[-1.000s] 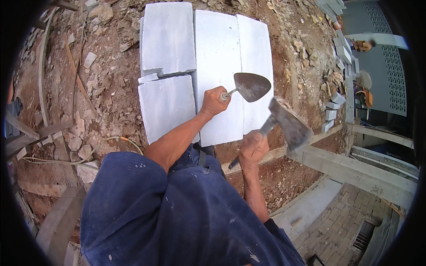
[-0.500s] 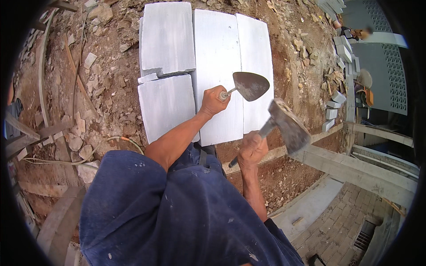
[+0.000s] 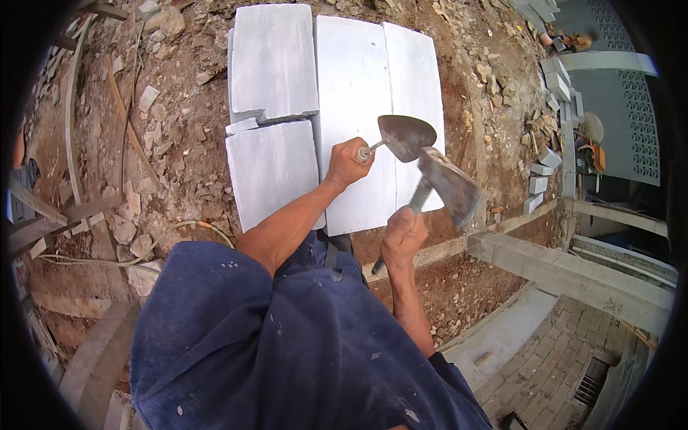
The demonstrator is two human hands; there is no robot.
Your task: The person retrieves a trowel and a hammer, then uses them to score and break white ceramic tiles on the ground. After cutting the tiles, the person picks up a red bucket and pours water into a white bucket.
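Head view: left hand [image 3: 347,162] grips trowel [image 3: 405,136] (blade pointing right), right hand [image 3: 403,233] grips hatchet [image 3: 450,188]

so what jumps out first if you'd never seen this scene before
The pale grey stone slabs lying side by side on the rubble-strewn dirt fill the upper middle. Just over them, the left hand holds a pointed trowel and the right hand grips a hatchet-like hammer, the two tool heads nearly meeting above the slabs' right edge. The person's dark blue clothing fills the lower picture.
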